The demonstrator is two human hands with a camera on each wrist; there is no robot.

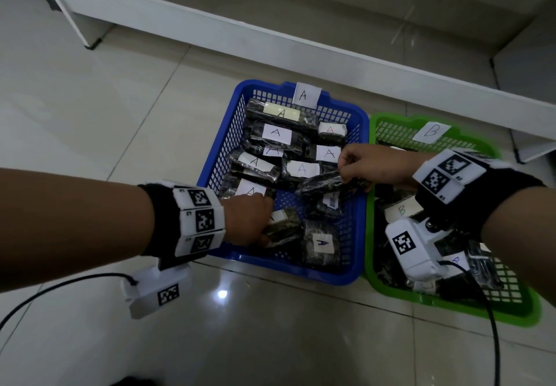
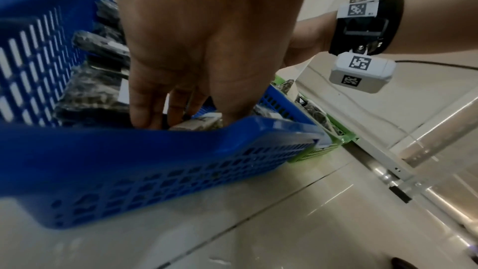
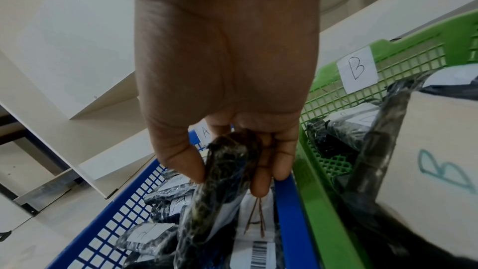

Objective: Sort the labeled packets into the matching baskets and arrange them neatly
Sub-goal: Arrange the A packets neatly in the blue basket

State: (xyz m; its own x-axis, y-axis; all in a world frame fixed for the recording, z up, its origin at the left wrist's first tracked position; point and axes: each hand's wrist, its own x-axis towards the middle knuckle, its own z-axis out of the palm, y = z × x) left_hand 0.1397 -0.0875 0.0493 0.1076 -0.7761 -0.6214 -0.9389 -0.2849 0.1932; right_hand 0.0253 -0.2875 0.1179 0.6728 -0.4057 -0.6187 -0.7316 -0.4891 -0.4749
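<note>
A blue basket (image 1: 288, 274) tagged A (image 1: 304, 95) holds several black packets with white A labels. To its right stands a green basket (image 1: 451, 307) tagged B (image 1: 430, 131) with B packets. My left hand (image 1: 255, 223) reaches into the blue basket's near left corner, fingers curled round a labelled packet (image 1: 282, 229). The left wrist view shows those fingers (image 2: 145, 109) and the thumb on either side of it (image 2: 196, 125). My right hand (image 1: 349, 172) pinches one end of a dark packet (image 1: 328, 185), label hidden, over the blue basket's right side. Thumb and fingers (image 3: 269, 167) clamp it (image 3: 207, 212).
Both baskets sit side by side on a glossy tiled floor (image 1: 120, 115). A white shelf unit's base (image 1: 270, 33) runs just behind them. Black cables (image 1: 60, 286) trail from the wrist cameras across the floor near me. A packet with a barcode label (image 3: 258, 253) lies under my right hand.
</note>
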